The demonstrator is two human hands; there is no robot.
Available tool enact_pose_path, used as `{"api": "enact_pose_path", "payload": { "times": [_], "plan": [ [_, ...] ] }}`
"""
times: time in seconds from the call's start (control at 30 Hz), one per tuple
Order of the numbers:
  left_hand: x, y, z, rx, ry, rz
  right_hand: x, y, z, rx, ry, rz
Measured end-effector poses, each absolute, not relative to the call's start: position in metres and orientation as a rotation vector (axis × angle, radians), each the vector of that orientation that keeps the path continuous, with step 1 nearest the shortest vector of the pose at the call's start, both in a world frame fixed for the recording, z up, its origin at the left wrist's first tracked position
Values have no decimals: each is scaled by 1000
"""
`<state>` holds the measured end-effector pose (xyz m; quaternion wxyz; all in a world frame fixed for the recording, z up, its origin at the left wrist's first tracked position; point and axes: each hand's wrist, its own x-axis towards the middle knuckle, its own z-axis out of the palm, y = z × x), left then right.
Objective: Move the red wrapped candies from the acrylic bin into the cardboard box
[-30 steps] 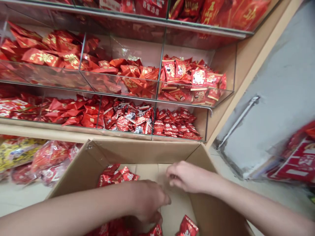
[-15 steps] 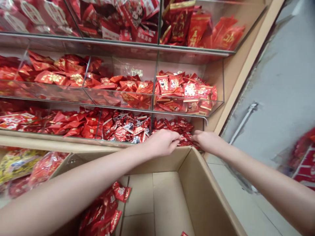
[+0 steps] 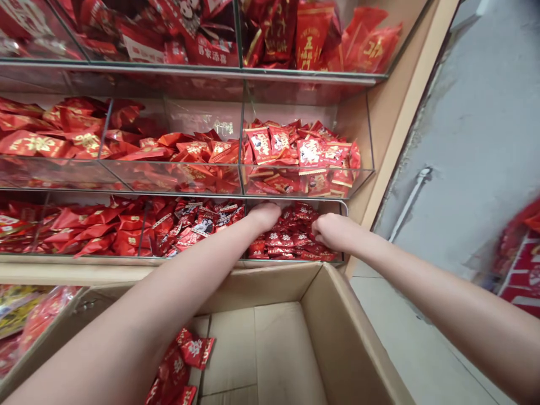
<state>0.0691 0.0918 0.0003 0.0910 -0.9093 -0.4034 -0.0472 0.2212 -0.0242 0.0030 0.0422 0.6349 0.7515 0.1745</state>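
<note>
In the bottom right compartment of the shelf lie small red candy packets with pale printing. My left hand reaches into that compartment at its left side, curled, with its fingertips hidden behind the hand. At the right side my right hand rests against the packets with its fingers bent inward. Whatever either hand may hold is out of sight. Below my arms stands a cardboard box, with several red packets inside it at the left, partly covered by my left forearm.
Clear dividers split the shelf into compartments of red packets, such as the larger ones in the row above. A wooden side panel and a grey wall bound the right. Yellow and red bags lie at lower left.
Both hands have moved deeper into the bottom right compartment, the left one shifting leftward and away from the box edge. The view has shifted, and more packets show between the hands.
</note>
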Motion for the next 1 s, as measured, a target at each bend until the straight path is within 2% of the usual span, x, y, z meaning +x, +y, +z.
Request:
{"api": "enact_pose_path", "payload": {
  "times": [0.3, 0.43, 0.6, 1.0],
  "plan": [
    [71, 81, -10, -2590, -1134, -255, 225, -32, -13, 1581, 2298, 729],
    [65, 66, -9, -2610, -887, -351, 224, -28, -15, 1465, 2313, 778],
    [66, 61, -10, -2712, -541, -284, 226, -22, -16, 1278, 2376, 896],
    [75, 62, -25, -2759, -471, -268, 226, -15, -12, 1309, 2346, 903]
  ]
}}
